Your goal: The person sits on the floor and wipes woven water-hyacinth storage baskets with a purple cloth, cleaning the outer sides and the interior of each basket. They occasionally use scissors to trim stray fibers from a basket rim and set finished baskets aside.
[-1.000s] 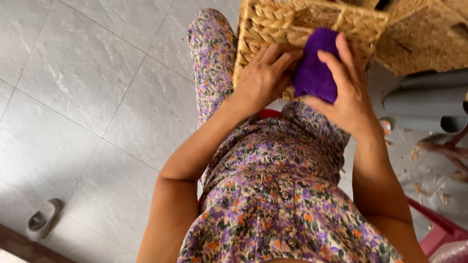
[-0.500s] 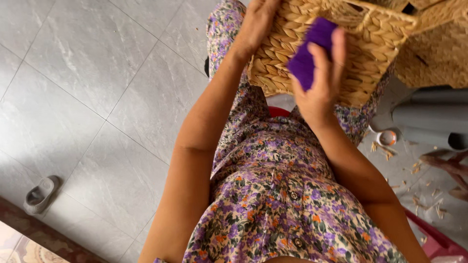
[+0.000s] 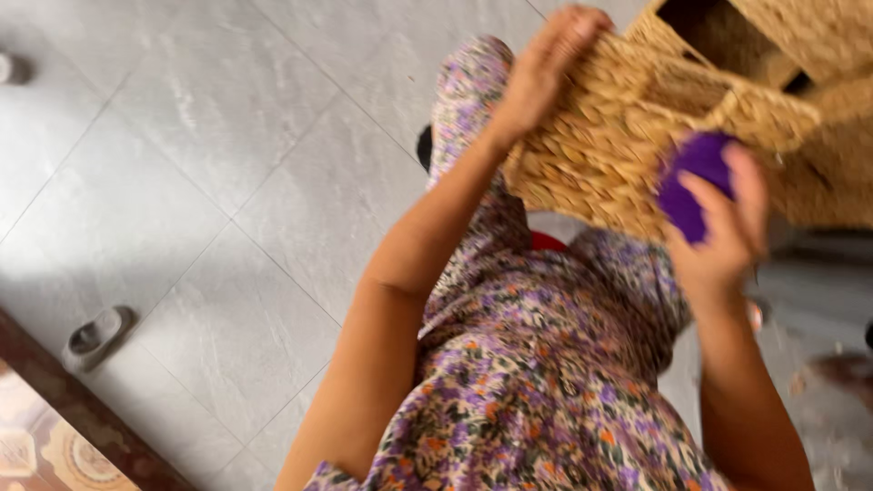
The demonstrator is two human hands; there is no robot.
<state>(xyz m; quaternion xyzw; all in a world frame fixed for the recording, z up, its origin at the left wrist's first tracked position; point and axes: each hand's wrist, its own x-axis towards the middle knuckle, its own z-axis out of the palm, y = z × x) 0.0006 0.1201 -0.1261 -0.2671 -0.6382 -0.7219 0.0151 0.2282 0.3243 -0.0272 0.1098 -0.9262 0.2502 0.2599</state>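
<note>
The right hand (image 3: 718, 241) has its fingers (image 3: 747, 186) curled over a purple cloth (image 3: 689, 182), thumb underneath, pressing the wad flat against the side of a woven basket (image 3: 600, 150). Up at the far corner, the left hand (image 3: 546, 73) grips the basket's rim, fingers (image 3: 582, 23) close together and hooked over the edge. The basket sits tilted above the person's lap, just off the knee of the floral dress (image 3: 536, 382), with its open mouth turned up and away.

Room to move: plenty on the left, where grey floor tiles (image 3: 209, 164) run wide and bare. The right side is crowded, the basket's far edge touching or overlapping a second woven piece (image 3: 823, 36) at the top corner; which of the two it is stays unclear through the blur.

The count: one cloth, two woven pieces, two hands, and one small grey object (image 3: 95, 336) lying on the tiles near a dark wooden edge (image 3: 82, 409) at lower left.

The basket is straw-coloured, thick plaited strands, boxy, with a raised band along the rim. The cloth is deep violet, bunched, soft-looking.
</note>
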